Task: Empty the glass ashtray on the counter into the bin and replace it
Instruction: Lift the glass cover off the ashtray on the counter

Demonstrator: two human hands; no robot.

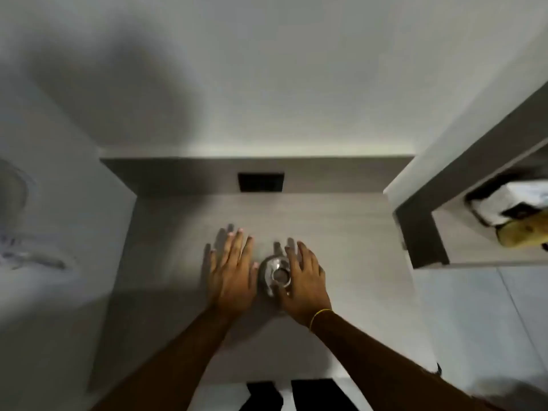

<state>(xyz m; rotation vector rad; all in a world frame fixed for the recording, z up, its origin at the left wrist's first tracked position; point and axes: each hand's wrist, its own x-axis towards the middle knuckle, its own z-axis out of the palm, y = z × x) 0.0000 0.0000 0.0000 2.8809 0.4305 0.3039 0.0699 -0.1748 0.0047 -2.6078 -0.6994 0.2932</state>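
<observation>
On the grey counter point(341, 221), between the wall and the open shelf unit point(421, 232), your left hand point(231, 277) lies flat with fingers spread, just beside the glass ashtray point(274, 272). Your right hand point(302, 280) cups its right rim, fingers loosely splayed, apparently not yet clamped. No bin in view: this reads as the pickup or set-down, so next you need a firm rim grip.

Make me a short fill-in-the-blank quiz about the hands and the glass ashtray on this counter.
1. The round glass ashtray sits on the grey ____.
2. The ashtray lies between the left hand and the ____ hand.
3. A thin ____ band circles the right wrist.
4. The left hand's fingers are spread ____.

Missing words: counter; right; yellow; open
</observation>
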